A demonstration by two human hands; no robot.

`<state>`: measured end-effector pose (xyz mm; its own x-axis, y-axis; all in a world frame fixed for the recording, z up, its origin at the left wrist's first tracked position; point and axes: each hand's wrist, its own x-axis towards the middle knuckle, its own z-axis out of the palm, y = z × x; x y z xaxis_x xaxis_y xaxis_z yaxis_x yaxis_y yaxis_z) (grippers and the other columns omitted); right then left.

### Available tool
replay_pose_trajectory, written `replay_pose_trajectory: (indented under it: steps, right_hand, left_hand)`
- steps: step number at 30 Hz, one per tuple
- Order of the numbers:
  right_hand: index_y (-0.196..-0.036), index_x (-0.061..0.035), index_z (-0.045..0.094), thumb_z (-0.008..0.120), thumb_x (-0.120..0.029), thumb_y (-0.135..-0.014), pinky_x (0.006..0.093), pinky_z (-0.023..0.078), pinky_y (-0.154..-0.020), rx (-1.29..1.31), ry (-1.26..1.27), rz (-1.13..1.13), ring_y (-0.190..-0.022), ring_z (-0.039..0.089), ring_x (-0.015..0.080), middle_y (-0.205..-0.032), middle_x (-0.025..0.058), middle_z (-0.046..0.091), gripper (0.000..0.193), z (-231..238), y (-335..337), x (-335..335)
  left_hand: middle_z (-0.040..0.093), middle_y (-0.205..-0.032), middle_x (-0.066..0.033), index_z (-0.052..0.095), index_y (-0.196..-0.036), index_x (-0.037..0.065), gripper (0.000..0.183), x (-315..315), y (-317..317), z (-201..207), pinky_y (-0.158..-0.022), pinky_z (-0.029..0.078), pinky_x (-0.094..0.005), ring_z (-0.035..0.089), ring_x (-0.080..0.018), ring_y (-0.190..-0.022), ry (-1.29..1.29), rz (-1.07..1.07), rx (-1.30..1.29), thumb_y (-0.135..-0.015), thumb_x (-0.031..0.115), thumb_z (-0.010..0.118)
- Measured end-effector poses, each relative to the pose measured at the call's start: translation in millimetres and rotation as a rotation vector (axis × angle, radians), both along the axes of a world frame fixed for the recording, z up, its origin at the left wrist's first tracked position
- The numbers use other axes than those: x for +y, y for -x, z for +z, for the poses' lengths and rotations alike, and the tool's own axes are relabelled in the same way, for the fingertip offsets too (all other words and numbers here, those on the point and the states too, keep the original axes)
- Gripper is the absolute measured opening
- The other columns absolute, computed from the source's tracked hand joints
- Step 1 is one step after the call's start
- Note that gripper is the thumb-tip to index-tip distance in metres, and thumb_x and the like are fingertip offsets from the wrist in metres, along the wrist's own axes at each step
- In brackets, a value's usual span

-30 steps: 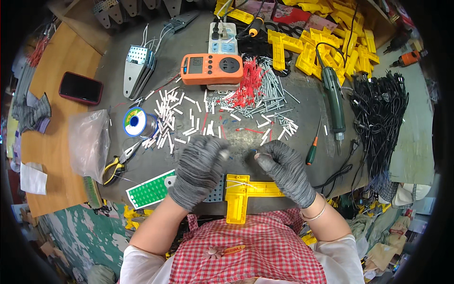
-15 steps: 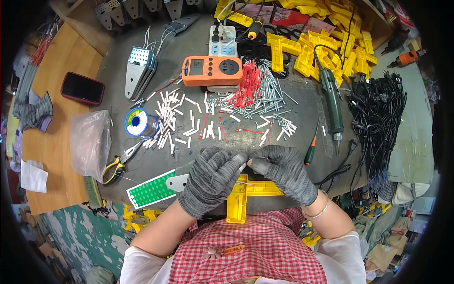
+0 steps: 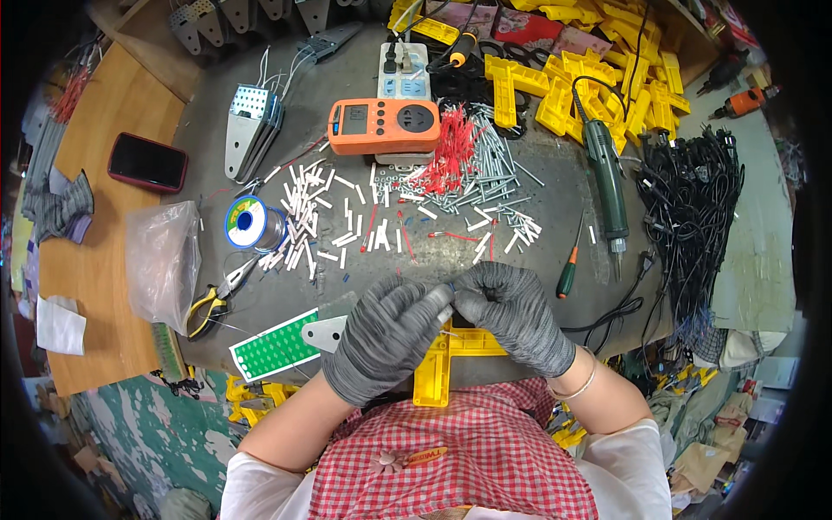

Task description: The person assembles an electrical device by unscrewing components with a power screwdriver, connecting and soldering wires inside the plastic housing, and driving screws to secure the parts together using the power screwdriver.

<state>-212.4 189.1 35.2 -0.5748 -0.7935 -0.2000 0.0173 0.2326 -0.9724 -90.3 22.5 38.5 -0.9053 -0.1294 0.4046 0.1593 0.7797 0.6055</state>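
Observation:
My left hand (image 3: pixel 381 334), in a grey knit glove, is closed with its thumb and fingers pinched together. Against its fingertips, my right hand (image 3: pixel 516 312) in a matching glove pinches too. What sits between the fingertips is too small and covered to name. Below the hands lies a yellow plastic housing (image 3: pixel 431 381), its hollow side up and its side arm partly under my right hand. A grey metal plate (image 3: pixel 321 334) with a rounded end sticks out beside my left hand, over a green-and-white patterned sheet (image 3: pixel 276 348).
White sleeves (image 3: pixel 303 217), screws (image 3: pixel 490 165) and red-wired parts (image 3: pixel 452 152) lie scattered beyond my hands. An orange meter (image 3: pixel 384 127) stands behind. At left are pliers (image 3: pixel 212 303) and a solder spool (image 3: pixel 251 224); at right, a screwdriver (image 3: pixel 568 273), a green power driver (image 3: pixel 604 182) and black cords (image 3: pixel 693 208).
Both hands stay together at nearly the same place, with small finger shifts. My right hand has edged left and covers more of the yellow housing's arm. The whole view has shifted slightly.

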Motion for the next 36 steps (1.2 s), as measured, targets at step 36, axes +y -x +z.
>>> replay_pose_trajectory:
  steps: [36]
  right_hand:
    - [-0.112,-0.0038,0.069,0.071,-0.028,-0.090,0.0286,0.053,-0.074,0.077,-0.091,0.126,-0.072,0.062,0.0132,-0.085,0.0061,0.069,0.033,9,8,12]
  left_hand:
    - [0.059,-0.086,-0.0126,0.060,-0.100,0.004,0.019,4,-4,-18,-0.071,0.045,-0.0431,0.055,-0.0307,-0.075,-0.108,-0.117,0.050,-0.083,0.009,0.066]
